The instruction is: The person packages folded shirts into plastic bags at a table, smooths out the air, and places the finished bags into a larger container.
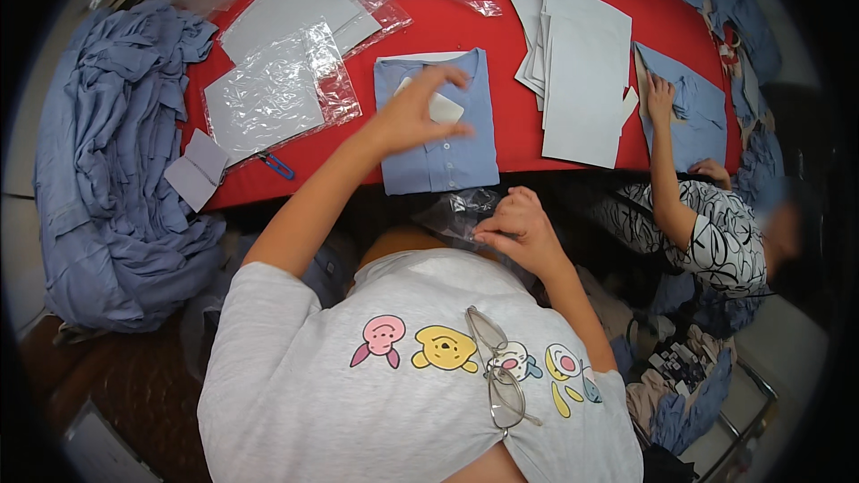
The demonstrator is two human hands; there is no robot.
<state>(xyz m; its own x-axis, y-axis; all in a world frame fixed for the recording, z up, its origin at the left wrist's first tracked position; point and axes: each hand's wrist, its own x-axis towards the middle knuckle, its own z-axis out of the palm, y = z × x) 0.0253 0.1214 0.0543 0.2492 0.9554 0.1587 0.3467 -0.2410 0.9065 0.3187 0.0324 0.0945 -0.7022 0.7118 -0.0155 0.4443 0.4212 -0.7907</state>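
A folded light-blue button-front shirt point(461, 161) lies at the near edge of the red table, with a white card or tag point(446, 109) on its front. Over its upper part hovers my left hand point(407, 116), thumb and fingers spread apart with nothing gripped; it partly hides the tag. Below the shirt, close to my body, my right hand point(526, 233) is closed, with thumb and fingers pinched at the edge of a clear plastic bag point(458, 215). The bag hangs crumpled under the shirt's near edge; whether any of the shirt is inside it I cannot tell.
Grey-white boards point(586, 72) are stacked right of the shirt. Clear bags with pale sheets point(268, 98) and a blue clip-like tool point(277, 166) lie left. Blue garments point(116, 161) heap at far left. At right, another person's hand point(660, 98) rests on a blue shirt point(702, 125).
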